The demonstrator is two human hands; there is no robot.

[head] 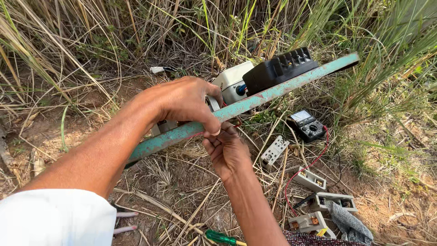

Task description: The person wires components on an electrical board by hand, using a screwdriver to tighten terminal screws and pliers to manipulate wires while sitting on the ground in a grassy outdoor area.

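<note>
Grass; multimeter (307,125), fuse blocks (314,200) nearby.

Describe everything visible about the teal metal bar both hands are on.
The teal metal bar is a long flat strip, its paint chipped and rust showing along the edge. It runs tilted from lower left to upper right above grassy ground. The left hand closes its grip over the top; the right hand reaches up beneath it, fingers at its lower edge. A black terminal block and a white switch box sit behind its upper edge.
</note>
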